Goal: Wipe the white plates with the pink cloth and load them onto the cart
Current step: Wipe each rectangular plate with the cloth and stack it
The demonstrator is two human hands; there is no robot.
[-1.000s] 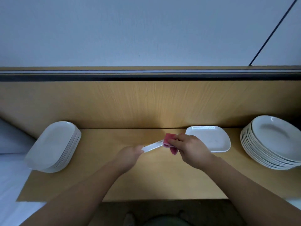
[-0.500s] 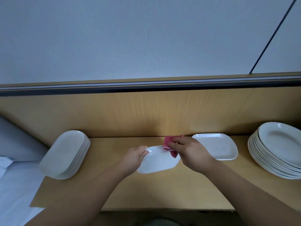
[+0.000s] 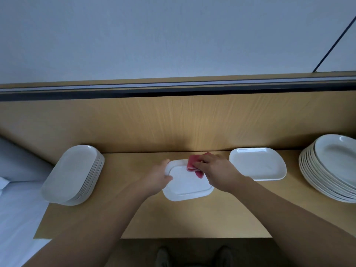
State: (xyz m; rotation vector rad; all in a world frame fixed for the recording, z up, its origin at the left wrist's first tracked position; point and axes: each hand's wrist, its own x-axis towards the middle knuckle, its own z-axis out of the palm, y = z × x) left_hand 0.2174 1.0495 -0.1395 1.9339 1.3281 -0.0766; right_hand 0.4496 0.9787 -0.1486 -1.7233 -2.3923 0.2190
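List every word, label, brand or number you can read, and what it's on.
No readable text in view.
The plate being wiped, the pink cloth, the single plate, the left stack, the right stack, the wooden counter and the wall all show plain, unmarked surfaces.

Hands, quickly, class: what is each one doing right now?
Left hand: grips the white plate by its left edge.
Right hand: holds the pink cloth against that plate.
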